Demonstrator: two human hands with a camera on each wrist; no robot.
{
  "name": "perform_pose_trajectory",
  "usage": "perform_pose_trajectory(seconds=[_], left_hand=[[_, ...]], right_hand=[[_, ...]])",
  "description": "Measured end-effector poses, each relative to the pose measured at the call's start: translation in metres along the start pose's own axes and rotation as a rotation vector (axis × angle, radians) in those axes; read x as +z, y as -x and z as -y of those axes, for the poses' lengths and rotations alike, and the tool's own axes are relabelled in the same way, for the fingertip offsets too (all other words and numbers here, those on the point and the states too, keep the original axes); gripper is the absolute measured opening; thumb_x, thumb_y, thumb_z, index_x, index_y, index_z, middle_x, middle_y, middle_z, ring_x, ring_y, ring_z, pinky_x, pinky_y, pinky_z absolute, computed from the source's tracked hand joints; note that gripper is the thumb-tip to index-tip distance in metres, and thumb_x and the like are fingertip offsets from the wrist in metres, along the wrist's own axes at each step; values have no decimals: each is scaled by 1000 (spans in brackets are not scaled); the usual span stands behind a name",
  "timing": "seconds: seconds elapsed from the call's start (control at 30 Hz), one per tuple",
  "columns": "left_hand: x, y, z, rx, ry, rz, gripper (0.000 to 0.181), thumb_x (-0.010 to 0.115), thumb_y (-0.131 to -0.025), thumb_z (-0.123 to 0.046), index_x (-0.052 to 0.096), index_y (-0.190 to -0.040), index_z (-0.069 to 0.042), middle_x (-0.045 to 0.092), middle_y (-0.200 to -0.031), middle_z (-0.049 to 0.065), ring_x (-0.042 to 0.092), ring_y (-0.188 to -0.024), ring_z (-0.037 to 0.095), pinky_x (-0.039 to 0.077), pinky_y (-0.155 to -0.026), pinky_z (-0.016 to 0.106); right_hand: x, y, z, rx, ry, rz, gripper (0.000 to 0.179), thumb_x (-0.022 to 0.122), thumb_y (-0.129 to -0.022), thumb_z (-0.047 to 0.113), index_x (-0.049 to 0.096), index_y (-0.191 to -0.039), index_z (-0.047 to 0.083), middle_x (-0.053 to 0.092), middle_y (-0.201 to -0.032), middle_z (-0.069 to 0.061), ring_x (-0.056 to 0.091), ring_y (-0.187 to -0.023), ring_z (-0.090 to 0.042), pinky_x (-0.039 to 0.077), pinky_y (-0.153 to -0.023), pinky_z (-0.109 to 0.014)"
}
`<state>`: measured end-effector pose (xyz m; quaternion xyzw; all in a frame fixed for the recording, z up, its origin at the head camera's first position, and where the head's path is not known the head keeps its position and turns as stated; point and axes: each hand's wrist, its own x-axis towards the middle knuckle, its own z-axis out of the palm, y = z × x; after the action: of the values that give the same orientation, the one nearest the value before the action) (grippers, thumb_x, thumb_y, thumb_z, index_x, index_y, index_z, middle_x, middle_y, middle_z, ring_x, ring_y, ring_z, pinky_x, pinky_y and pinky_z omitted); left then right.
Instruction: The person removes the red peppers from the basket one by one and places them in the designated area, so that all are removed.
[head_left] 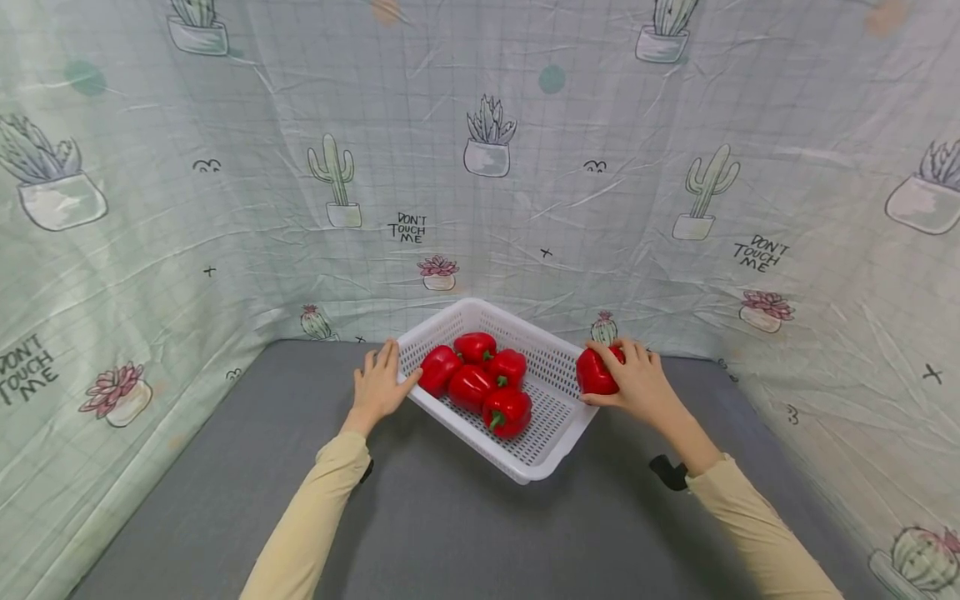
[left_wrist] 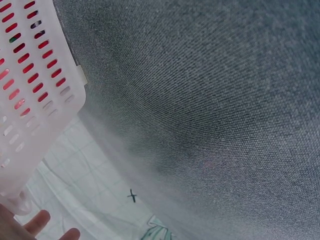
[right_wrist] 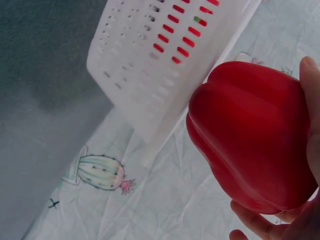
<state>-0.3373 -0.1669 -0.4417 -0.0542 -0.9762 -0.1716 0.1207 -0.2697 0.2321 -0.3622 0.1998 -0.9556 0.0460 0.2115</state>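
In the head view my right hand (head_left: 637, 383) grips a red bell pepper (head_left: 597, 372) above the right corner of a white perforated plastic basket (head_left: 551, 467). The right wrist view shows that bell pepper (right_wrist: 255, 135) close up, outside the basket wall (right_wrist: 145, 75), with fingers around its far side. My left hand (head_left: 377, 387) rests at the basket's left rim, fingers spread and thumb at the edge. A few of its fingertips (left_wrist: 37, 222) show beside the rim in the left wrist view. Several more red bell peppers (head_left: 472, 387) lie together in the basket's left part.
The basket is on a grey cloth-covered table (head_left: 465, 542), set at an angle near the back. A pale curtain (head_left: 480, 225) printed with cacti surrounds the table at the back and sides. Dark straps (head_left: 667, 472) hang by the wrists.
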Motion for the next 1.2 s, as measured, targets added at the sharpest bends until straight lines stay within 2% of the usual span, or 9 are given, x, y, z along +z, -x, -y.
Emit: perform_pose_trajectory(seconds=[0.27,0.7,1.2], left_hand=[[-2,1,0,-9,-11,13,79,37,-87,-55,18,-142,-3,18,-148,14,21,-128,38,21,-94,64],[-4,1,0,-18,2,18,78,37,-87,-55,18,-142,-3,16,-149,14,19,-128,39,20,-95,65],[-1,1,-1,-4,13,9,78,37,-87,-55,19,-142,-3,18,-148,14,22,-126,39,22,-93,64]], right_hand=[[2,7,-13,-15,29,-52,77,75,-64,43,41,-126,13,46,-116,-21,43,-102,-38,41,-77,-53],[13,19,-39,-39,67,-110,73,71,-67,38,42,-129,13,44,-115,-23,43,-98,-41,39,-74,-53],[43,30,-68,117,62,-54,73,70,-70,40,38,-130,12,41,-115,-24,41,-98,-45,36,-74,-58]])
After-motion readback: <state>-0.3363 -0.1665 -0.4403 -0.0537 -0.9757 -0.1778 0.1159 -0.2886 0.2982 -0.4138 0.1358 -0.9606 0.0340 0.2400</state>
